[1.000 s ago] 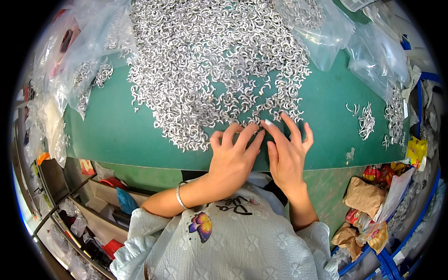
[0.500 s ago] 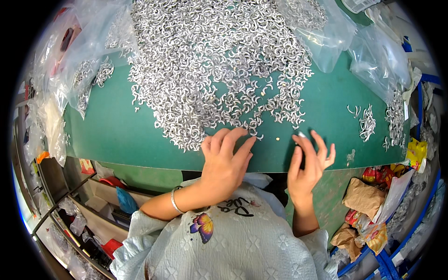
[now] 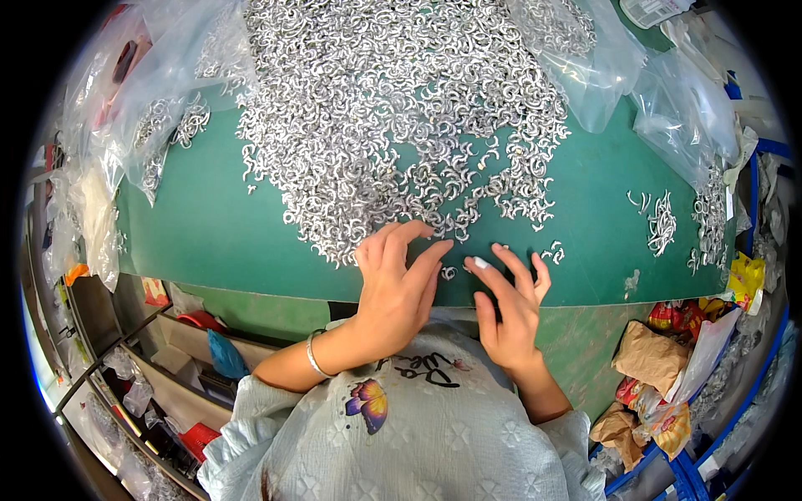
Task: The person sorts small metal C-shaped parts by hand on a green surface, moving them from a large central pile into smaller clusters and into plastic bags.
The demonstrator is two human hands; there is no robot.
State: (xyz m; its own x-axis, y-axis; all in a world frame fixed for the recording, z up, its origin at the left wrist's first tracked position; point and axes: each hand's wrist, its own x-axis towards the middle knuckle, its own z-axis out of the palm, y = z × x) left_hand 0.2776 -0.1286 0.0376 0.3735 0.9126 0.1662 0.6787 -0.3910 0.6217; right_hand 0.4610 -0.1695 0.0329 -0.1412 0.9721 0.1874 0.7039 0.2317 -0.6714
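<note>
A broad pile of small silver crescent-shaped metal pieces covers the middle of the green tabletop. My left hand rests at the pile's near edge, its fingers bent and apart, fingertips against the closest pieces. My right hand is a little to the right, low over the table, with its fingers spread and nothing visible in them. A few loose crescents lie between the two hands. Just beyond the right fingertips is another small cluster of crescents.
Clear plastic bags holding more pieces stand at the back right, others at the left. Small heaps of crescents sit on the right side. Beside the table are a shelf with compartments and brown paper packages.
My right hand has moved left, closer to my left hand. A small cluster of crescents now lies to its right, and a few lie between the hands. The left hand has shifted slightly left.
</note>
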